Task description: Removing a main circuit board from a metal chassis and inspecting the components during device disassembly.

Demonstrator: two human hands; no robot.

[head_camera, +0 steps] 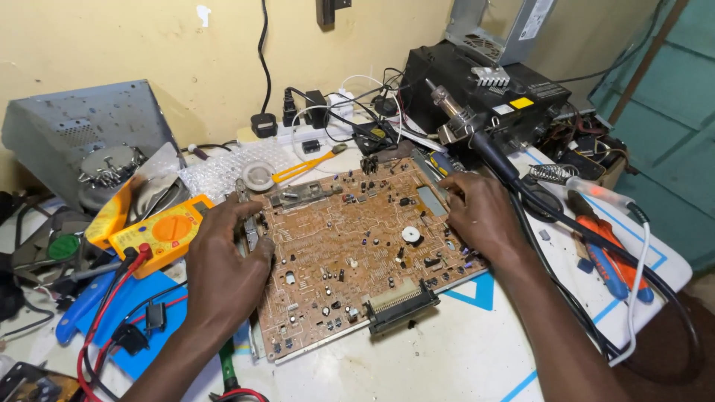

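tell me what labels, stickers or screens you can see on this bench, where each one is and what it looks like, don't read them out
Yellow sticker: small rectangle on top of the black box behind the circuit board.
White label: tall strip with dark print, on the grey metal case at top right.
Multimeter: yellow with an orange dial, beside the left hand; its screen is not discernible.

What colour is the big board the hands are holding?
The board is light brown with tiny dark parts, seen clearly in the head view.

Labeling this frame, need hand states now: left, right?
Left hand: gripping the left edge of the circuit board.
Right hand: resting on its right edge, grip unclear.
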